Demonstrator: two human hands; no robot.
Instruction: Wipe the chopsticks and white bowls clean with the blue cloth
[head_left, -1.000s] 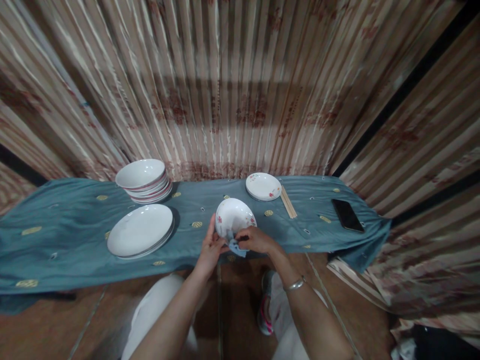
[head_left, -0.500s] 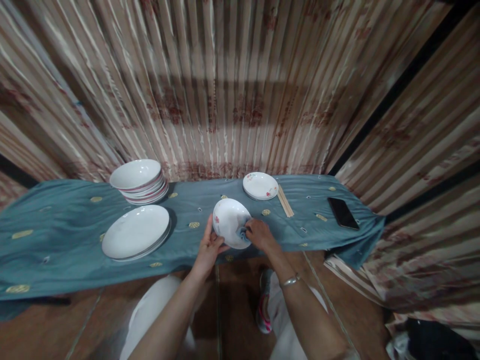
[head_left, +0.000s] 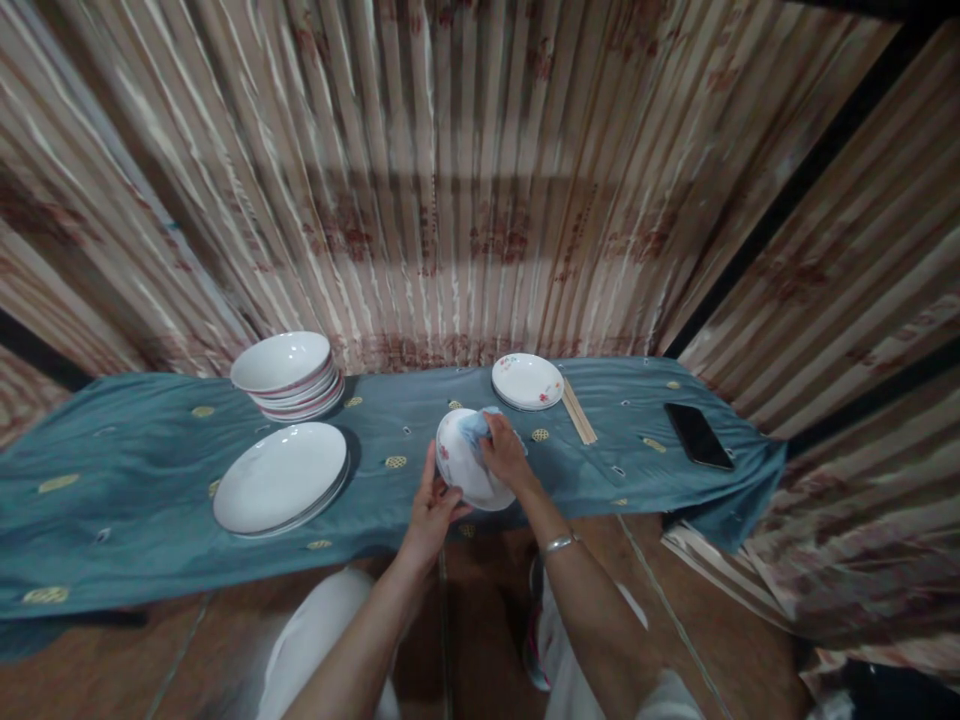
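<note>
A white plate (head_left: 466, 470) with a small red flower print is held tilted above the front edge of the cloth-covered table. My left hand (head_left: 435, 500) grips its lower left rim, thumb on the face and fingers behind. My right hand (head_left: 504, 452) is closed on a light blue cloth (head_left: 480, 426), pressed against the plate's upper right part. Part of the cloth hangs past the plate's right side. Behind it lies a short stack of similar flowered plates (head_left: 527, 380), with several wooden chopsticks (head_left: 578, 412) beside it.
Left on the teal tablecloth (head_left: 405, 410) stand a stack of white bowls (head_left: 285, 365) and, nearer, stacked oval plates (head_left: 283, 478). A black phone (head_left: 697, 435) lies at the right. A patterned curtain (head_left: 465, 200) hangs behind the table.
My right hand has moved the blue cloth from the plate's lower right up to its upper edge. My left hand still grips the plate. The whole view has shifted slightly.
</note>
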